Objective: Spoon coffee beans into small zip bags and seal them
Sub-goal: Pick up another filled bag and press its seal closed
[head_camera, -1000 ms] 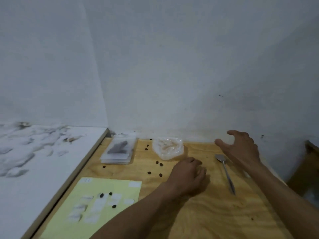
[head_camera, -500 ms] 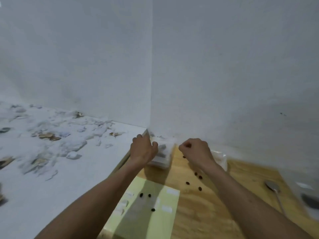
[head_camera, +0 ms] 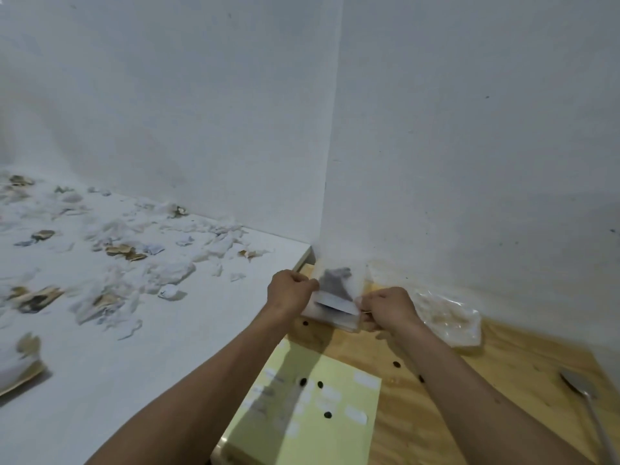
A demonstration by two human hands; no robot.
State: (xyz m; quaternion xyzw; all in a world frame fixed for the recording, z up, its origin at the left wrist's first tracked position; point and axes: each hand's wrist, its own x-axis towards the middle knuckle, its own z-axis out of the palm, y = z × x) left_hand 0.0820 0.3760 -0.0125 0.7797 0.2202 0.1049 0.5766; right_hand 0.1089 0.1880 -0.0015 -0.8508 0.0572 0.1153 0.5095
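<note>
Two hands — left hand (head_camera: 290, 292) and right hand (head_camera: 389, 308). One spoon (head_camera: 585, 394). One stack of small zip bags (head_camera: 335, 307) — how many bags, I cannot tell. One clear plastic bag (head_camera: 448, 318). One yellow sheet (head_camera: 335, 441). Six loose coffee beans (head_camera: 327, 415) visible.

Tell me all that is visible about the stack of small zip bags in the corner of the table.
The stack of small zip bags lies flat at the far corner of the wooden table, against the wall. The bags look like thin clear plastic, whitish together. The left hand and the right hand each pinch the top bag, raising it off the stack; it shows a dark grey patch. Details are blurred.
</note>
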